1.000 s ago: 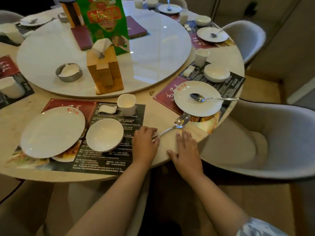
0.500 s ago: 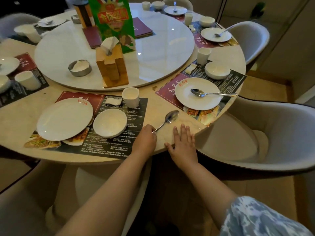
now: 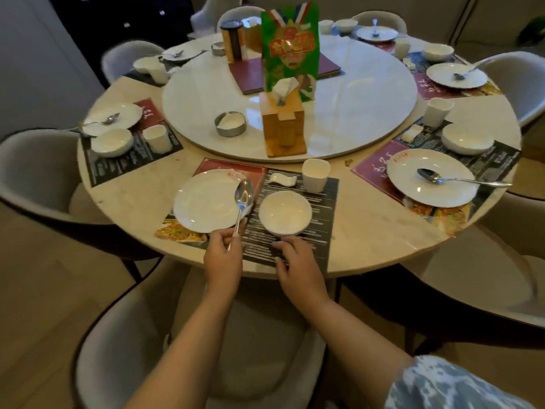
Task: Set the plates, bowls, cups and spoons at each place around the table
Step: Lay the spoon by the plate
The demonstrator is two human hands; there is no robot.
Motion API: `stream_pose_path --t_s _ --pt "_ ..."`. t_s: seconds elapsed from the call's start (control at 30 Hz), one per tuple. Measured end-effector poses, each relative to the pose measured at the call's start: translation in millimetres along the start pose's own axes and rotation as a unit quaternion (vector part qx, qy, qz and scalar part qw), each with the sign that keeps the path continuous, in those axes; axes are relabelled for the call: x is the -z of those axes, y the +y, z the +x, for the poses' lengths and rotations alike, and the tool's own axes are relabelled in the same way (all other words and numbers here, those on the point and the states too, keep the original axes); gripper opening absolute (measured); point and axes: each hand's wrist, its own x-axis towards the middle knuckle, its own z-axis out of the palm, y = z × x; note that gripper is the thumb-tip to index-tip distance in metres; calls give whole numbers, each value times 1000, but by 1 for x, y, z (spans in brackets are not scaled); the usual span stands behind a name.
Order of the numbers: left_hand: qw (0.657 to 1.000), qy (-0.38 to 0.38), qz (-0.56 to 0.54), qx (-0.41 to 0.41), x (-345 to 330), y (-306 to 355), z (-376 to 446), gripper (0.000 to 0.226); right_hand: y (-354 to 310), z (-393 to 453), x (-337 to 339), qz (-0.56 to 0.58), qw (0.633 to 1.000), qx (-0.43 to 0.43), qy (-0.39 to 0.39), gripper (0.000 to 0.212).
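Round the tabltop's near edge on the tabletop (image 3: pixel 141 199), the left hand (image 3: pixel 223 250) grips a spoon (image 3: pixel 242 202) by its handle over the near plate (image 3: pixel 210 199), the right hand (image 3: pixel 298 262) resting open beside the bowl (image 3: pixel 285 212); laying it on that plate seemingly comes next.

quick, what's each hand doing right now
Left hand: closed on the shiny metal spoon over the white round plate.
Right hand: open, holding nothing.

Six plates (image 3: pixel 206 200) — six spoons (image 3: pixel 244 194)
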Motion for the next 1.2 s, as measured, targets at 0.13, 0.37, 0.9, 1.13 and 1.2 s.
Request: stream_pose_path --t_s 0.13,0.37,0.9,1.13,1.2 --pt "999 3 3 47 30 -21 41 9 -38 26 -36 58 997 -17 -56 42" --pt "993 -54 -39 95 55 -45 77 14 -65 58 -70 41 996 -46 -65 52" --pt "994 -66 -38 77 67 -53 85 18 -67 59 -84 18 996 -65 -54 51" --pt "994 -30 105 -15 73 -47 74 23 -67 40 -67 74 994 -65 -42 50" --pt "987 -4 152 -55 75 -42 64 28 -65 26 -58 86 994 -69 -23 48"
